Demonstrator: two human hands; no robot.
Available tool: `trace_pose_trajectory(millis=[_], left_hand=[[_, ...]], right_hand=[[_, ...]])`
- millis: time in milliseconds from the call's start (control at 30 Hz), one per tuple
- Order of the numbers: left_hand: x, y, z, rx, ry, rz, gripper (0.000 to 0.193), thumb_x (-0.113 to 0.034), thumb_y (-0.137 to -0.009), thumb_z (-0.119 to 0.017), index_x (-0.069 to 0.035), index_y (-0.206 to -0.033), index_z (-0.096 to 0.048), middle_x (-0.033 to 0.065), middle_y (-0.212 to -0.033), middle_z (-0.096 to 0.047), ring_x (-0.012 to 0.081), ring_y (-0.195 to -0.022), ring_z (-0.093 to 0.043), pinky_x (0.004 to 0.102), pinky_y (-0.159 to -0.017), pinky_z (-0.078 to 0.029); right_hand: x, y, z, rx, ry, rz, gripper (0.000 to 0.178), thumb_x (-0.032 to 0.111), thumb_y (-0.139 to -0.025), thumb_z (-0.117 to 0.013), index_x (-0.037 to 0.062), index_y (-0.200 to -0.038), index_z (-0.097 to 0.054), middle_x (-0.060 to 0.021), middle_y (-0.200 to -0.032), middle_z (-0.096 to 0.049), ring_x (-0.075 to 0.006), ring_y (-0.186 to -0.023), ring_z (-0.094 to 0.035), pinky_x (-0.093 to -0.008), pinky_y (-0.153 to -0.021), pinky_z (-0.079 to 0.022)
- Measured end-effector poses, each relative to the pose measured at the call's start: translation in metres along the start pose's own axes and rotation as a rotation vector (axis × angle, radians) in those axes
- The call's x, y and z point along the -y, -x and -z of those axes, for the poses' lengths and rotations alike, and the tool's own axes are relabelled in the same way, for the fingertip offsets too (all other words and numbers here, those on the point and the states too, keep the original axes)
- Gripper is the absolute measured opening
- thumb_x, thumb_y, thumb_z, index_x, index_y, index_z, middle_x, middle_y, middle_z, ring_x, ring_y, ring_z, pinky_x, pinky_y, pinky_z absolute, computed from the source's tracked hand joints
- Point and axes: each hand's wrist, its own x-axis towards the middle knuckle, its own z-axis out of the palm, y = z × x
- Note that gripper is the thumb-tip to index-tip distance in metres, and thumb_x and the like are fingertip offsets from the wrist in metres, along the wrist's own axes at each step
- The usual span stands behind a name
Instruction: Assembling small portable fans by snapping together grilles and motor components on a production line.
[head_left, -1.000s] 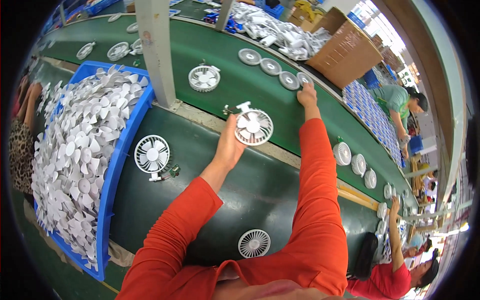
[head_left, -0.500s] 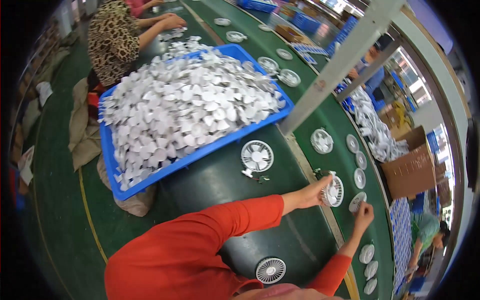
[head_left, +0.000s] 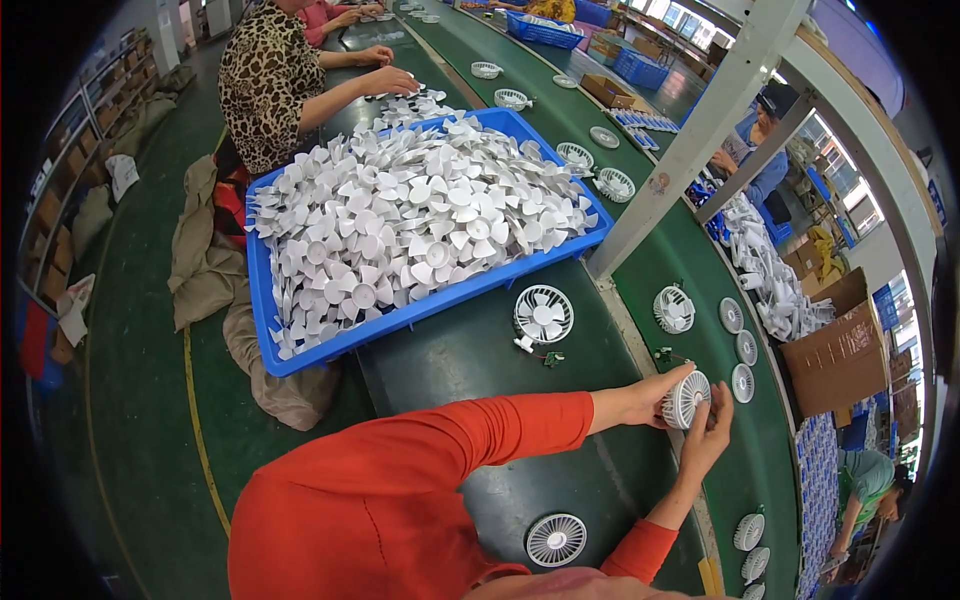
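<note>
My left hand (head_left: 640,400) grips a small white fan (head_left: 672,408) from its left side, above the inner edge of the green belt. A round white grille cover (head_left: 687,398) lies against the fan's front. My right hand (head_left: 708,435) has its fingers on the cover's right and lower rim, thumb side toward the slats. A small green circuit board (head_left: 664,353) dangles on wires by the fan. Left of my hands, an open fan housing (head_left: 544,314) with white blades lies on the dark table, and a separate grille (head_left: 556,540) lies nearer me.
A blue tray (head_left: 480,288) heaped with white fan blades stands at the left. Housings and several loose covers (head_left: 742,383) lie along the belt (head_left: 640,262). A slanted metal post (head_left: 690,140) rises behind the tray's corner. Co-workers sit farther off; a cardboard box (head_left: 835,360) stands right.
My right hand has lifted a grille cover off the belt and brought it left onto the fan's front. My left hand still holds the fan. The view has shifted slightly.
</note>
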Motion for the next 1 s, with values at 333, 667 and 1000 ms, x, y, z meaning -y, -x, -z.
trace_pose_trajectory(millis=[333, 667, 1000], left_hand=[[0.008, 0.010, -0.027, -0.324, -0.294, -0.666, 0.038, -0.037, -0.100, -0.043, -0.007, -0.122, -0.045, 0.0063, -0.107, -0.053, 0.0142, -0.100, -0.050, 0.0294, -0.087, -0.042], [-0.002, 0.024, -0.037, -0.381, -1.200, -1.372, 0.043, -0.017, -0.080, -0.064, -0.007, -0.119, -0.050, 0.0196, -0.121, -0.045, 0.0386, -0.111, -0.042, 0.0471, -0.097, -0.034], [-0.004, -0.023, 0.027, -0.519, -1.422, -1.166, 0.045, -0.020, -0.089, -0.057, -0.005, -0.129, -0.043, 0.0216, -0.134, -0.038, 0.0397, -0.121, -0.036, 0.0480, -0.103, -0.030]], right_hand=[[-0.017, 0.010, -0.045, 0.097, -0.282, 0.139, 0.085, 0.066, -0.091, -0.032, -0.0017, -0.143, -0.030, -0.0184, -0.145, -0.036, -0.0290, -0.131, -0.038, -0.0378, -0.108, -0.027], [0.002, 0.014, -0.042, -0.006, -1.040, -0.412, 0.039, 0.034, -0.102, -0.035, 0.0112, -0.133, -0.041, -0.0076, -0.125, -0.051, -0.0193, -0.113, -0.053, -0.0354, -0.097, -0.045], [-0.097, -0.012, 0.083, -0.323, 0.401, -0.359, 0.060, 0.042, -0.083, -0.066, 0.0069, -0.129, -0.051, -0.0237, -0.118, -0.058, -0.0350, -0.106, -0.059, -0.0409, -0.091, -0.046]])
